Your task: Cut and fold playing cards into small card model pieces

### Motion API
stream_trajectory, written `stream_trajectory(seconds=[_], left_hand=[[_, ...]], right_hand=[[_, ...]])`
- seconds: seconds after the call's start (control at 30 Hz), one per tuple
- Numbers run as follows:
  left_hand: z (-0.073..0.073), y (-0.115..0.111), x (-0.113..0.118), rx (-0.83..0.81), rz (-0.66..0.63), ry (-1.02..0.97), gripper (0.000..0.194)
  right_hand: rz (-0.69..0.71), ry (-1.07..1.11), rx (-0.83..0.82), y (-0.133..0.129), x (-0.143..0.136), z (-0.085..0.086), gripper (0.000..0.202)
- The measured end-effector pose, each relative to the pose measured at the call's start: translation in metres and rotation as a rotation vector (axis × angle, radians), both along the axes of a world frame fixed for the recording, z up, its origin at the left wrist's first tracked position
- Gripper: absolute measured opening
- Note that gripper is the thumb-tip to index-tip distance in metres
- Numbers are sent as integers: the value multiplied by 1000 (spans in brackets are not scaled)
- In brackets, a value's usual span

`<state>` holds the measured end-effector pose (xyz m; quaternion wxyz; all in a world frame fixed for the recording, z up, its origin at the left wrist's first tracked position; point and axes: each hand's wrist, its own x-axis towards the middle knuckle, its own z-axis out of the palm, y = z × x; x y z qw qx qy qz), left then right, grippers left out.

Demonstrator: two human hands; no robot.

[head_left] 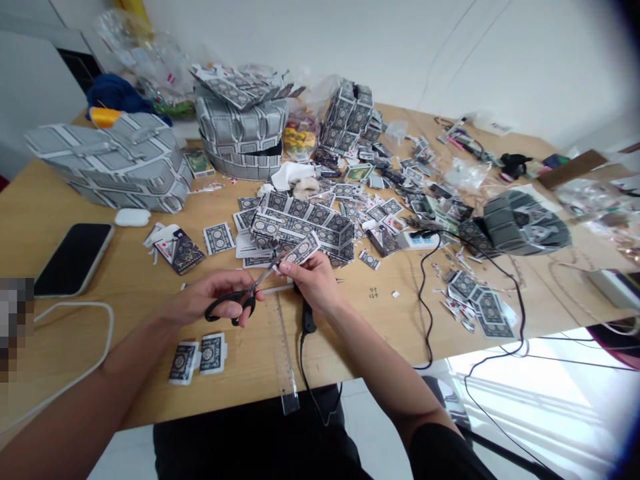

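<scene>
In the head view my left hand (220, 297) grips the black handles of a pair of scissors (249, 293), whose blades point up and to the right. Between the thumb and fingers of my right hand (317, 283) is a narrow patterned card piece (301, 248), and the scissor tips meet its lower left end. Right behind it lies a long box shape built of folded cards (300, 223). A clear ruler (285, 353) lies below the hands, beside a black corded tool (308, 317) partly hidden by my right hand. Two cut cards (213, 353) rest near the front edge.
A phone (75, 259) and white case (133, 217) lie at the left. Woven card baskets (135, 160) stand at the back left. Loose cards and scraps (487, 303) spread to the right, near a power strip (419, 241) with a black cable (425, 313).
</scene>
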<state>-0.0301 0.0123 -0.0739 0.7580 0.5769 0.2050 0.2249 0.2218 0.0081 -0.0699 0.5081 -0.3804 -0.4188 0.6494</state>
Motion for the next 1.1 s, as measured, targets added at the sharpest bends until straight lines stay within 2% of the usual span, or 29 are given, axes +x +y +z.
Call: stream_trajectory(seconds=[0.4,0.7,0.9,1.1], left_hand=[[4,-1,2,-46,3,24,46],[5,-1,2,-38,-3,17,45],[3,-1,2,-2,-2,29,44],[1,-1,3,22,16,48,41]], right_hand=[[-3,2,-22,0,0,-3,35],[0,34,0,0,0,-3,28],[-6,25,0,1,-1,-4,30],[12,89,34,1,0,-5,22]])
